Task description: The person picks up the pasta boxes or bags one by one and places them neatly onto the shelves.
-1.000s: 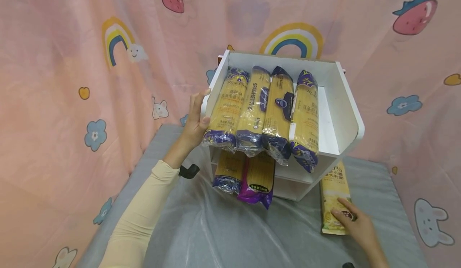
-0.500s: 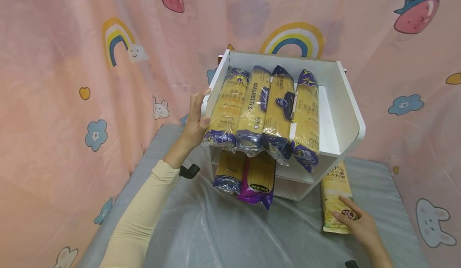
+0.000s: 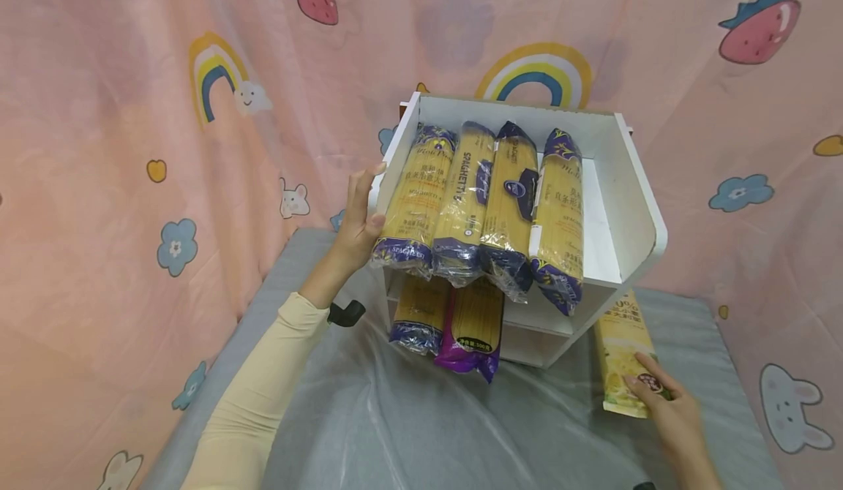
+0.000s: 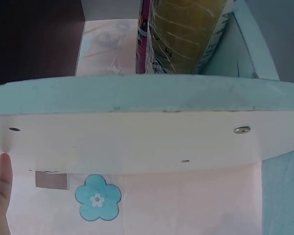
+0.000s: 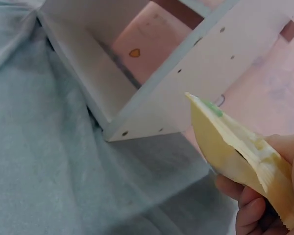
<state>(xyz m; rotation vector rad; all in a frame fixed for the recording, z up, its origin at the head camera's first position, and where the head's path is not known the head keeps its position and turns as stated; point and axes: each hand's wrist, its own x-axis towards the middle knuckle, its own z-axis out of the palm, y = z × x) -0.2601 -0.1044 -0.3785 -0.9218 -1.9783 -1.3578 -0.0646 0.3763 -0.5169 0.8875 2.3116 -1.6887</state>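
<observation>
A white shelf unit (image 3: 632, 212) stands on the table, tilted back. Several long spaghetti packs (image 3: 487, 197) lie side by side on its top level, and two more packs (image 3: 470, 322) stick out of the level below. My left hand (image 3: 361, 216) grips the front edge of the shelf's left side panel, fingers on the outside and thumb at the front. In the left wrist view that panel (image 4: 137, 142) fills the frame, with one fingertip (image 4: 1, 191) at its edge. My right hand (image 3: 661, 402) holds the near end of a yellow pasta pack (image 3: 626, 344) beside the shelf's right foot. Its fingers (image 5: 255, 205) curl under the yellow pack (image 5: 230, 147).
A grey cloth under a clear plastic sheet (image 3: 408, 417) covers the table. A pink curtain (image 3: 132, 146) printed with rainbows and strawberries hangs close behind and on both sides. A small black part (image 3: 345, 313) sits by my left wrist.
My right hand has shifted the yellow pack a little to the right and turned it, with its near end now raised. The left hand and shelf have stayed put.
</observation>
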